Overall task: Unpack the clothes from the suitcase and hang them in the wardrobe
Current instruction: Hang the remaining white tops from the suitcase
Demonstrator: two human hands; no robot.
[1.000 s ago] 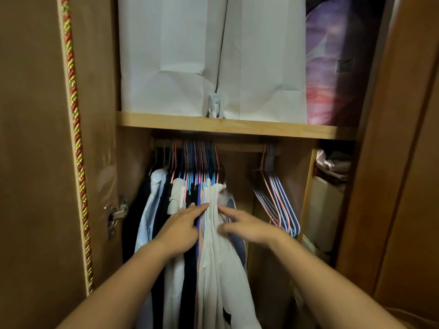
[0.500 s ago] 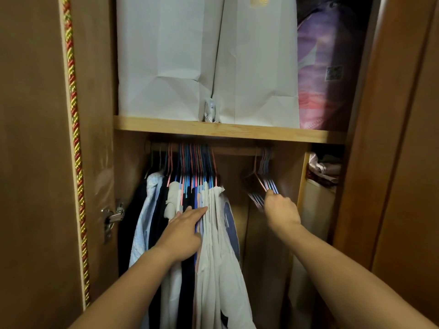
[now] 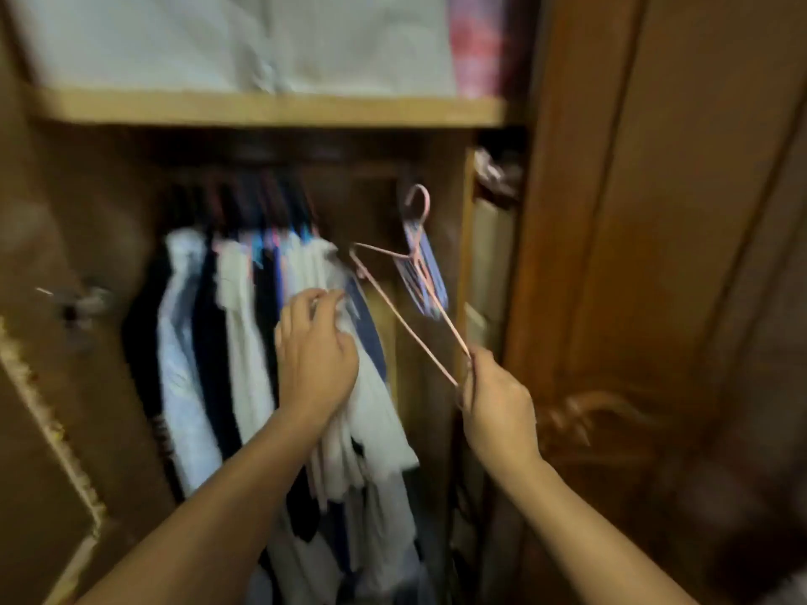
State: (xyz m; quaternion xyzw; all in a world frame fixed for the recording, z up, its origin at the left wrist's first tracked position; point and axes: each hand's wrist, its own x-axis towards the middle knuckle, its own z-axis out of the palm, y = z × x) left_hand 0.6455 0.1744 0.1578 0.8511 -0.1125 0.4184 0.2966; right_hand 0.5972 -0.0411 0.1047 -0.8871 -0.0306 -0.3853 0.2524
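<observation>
Inside the open wardrobe, a row of white, pale blue and dark hanging clothes [image 3: 244,342] fills the left half under the rail. My left hand [image 3: 314,351] rests against the white garments at the right end of the row, its fingers curled on the cloth. My right hand [image 3: 493,399] grips one corner of a pink wire hanger [image 3: 393,307], which is off the rail and tilted toward me. Behind it a bunch of empty blue and pink hangers [image 3: 421,272] hangs at the right of the rail. The suitcase is out of view.
A wooden shelf [image 3: 270,109] above the rail carries white paper bags [image 3: 236,37] and a pink-purple bundle [image 3: 476,45]. A side compartment [image 3: 493,255] with folded items lies to the right. The carved wooden door [image 3: 655,299] stands at right, another door [image 3: 39,430] at left.
My right hand went from the white garment to the bunch of empty hangers and has pulled one pink hanger off toward me. My left hand stayed on the clothes. The view dropped and blurred.
</observation>
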